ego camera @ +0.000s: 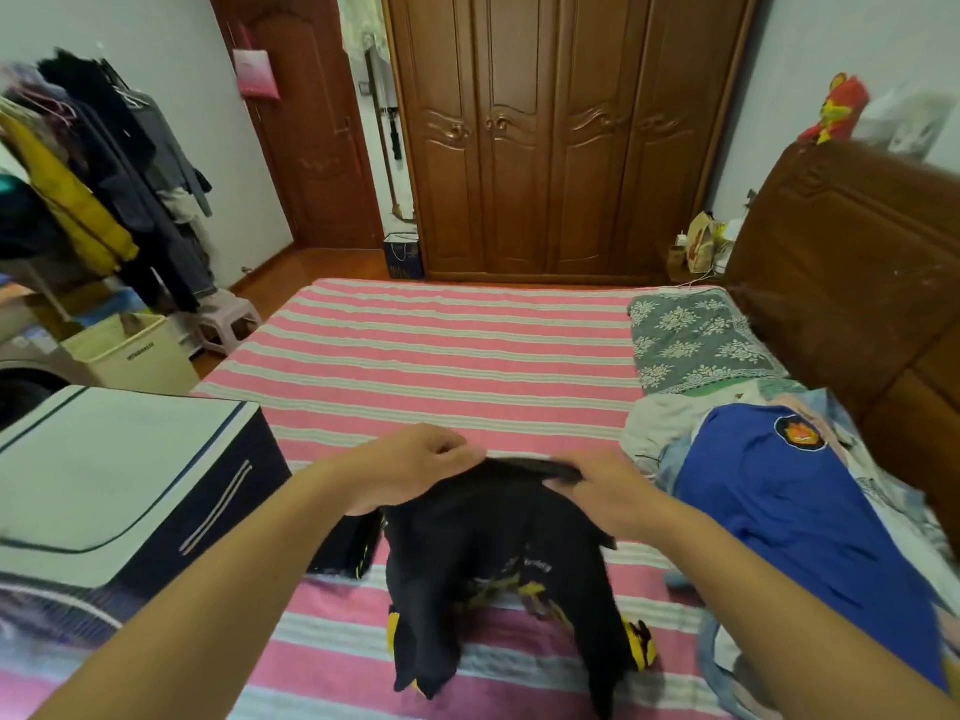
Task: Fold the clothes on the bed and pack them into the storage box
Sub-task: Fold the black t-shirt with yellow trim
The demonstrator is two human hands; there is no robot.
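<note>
A black garment with yellow trim (493,543) hangs in front of me over the pink-striped bed (447,356). My left hand (410,465) grips its top edge on the left. My right hand (608,491) grips the same edge on the right. The garment's lower ends trail on the sheet. A navy storage box with a white lid (119,475) stands on the bed at my left, lid shut. A blue shirt with a round badge (795,511) lies on a heap of clothes at the right.
A grey floral pillow (696,340) lies by the wooden headboard (852,262). A wardrobe (561,132) fills the far wall. A clothes rack (88,189), a cream bin (135,356) and a small stool (228,319) stand left of the bed.
</note>
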